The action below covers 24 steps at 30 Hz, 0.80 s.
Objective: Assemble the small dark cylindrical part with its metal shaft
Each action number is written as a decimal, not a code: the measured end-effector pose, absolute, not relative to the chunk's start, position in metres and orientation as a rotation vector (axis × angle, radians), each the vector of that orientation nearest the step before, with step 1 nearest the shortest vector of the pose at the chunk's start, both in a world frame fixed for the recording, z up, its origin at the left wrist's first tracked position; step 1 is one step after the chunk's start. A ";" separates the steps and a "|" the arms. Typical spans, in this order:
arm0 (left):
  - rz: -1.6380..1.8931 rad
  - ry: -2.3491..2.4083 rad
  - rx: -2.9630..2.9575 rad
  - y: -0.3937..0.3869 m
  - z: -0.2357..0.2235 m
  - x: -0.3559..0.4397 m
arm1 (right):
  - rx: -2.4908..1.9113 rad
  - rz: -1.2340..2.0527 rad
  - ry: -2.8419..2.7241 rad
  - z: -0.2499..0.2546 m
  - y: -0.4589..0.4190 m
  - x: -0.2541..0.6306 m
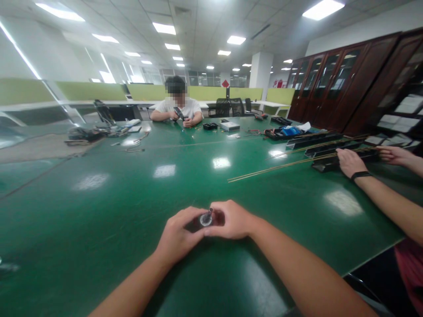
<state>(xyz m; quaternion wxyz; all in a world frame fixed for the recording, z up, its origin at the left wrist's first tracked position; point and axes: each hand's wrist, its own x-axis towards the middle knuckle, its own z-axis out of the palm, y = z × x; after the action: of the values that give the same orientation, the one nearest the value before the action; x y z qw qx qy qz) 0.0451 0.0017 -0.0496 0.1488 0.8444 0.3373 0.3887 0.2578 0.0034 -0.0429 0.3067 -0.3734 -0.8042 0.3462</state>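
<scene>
Handling looks under way (what is done or left, I cannot tell): the left hand [176, 235] and right hand [236, 220], together, grip a small dark object [205, 219] over the green tabletop [99, 224].

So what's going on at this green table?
The wearer's left hand and right hand close around a small dark object with a round, pale top; the fingers hide too much to say what it is. Across the green table, a person in a white shirt holds a dark tool. At the right, another person's hands are at long thin rods near black channel-shaped pieces.
</scene>
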 end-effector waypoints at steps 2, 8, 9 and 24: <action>1.096 0.966 2.426 0.000 -0.047 0.046 | -1.007 0.919 -2.130 -0.043 0.003 0.258; 1.072 1.055 2.400 -0.002 -0.043 0.049 | -1.043 0.914 -2.109 -0.043 0.002 0.257; 1.081 1.066 2.403 -0.002 -0.043 0.049 | -1.055 0.902 -2.108 -0.043 0.002 0.257; 1.162 1.139 2.357 0.002 -0.052 0.046 | -1.109 0.770 -2.148 -0.042 0.003 0.257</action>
<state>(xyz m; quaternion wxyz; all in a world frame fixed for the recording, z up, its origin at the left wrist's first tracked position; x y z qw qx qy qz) 0.0463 0.0025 -0.0517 0.1382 0.8151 0.3939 0.4017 0.2567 0.0033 -0.0419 0.2979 -0.4172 -0.8082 0.2899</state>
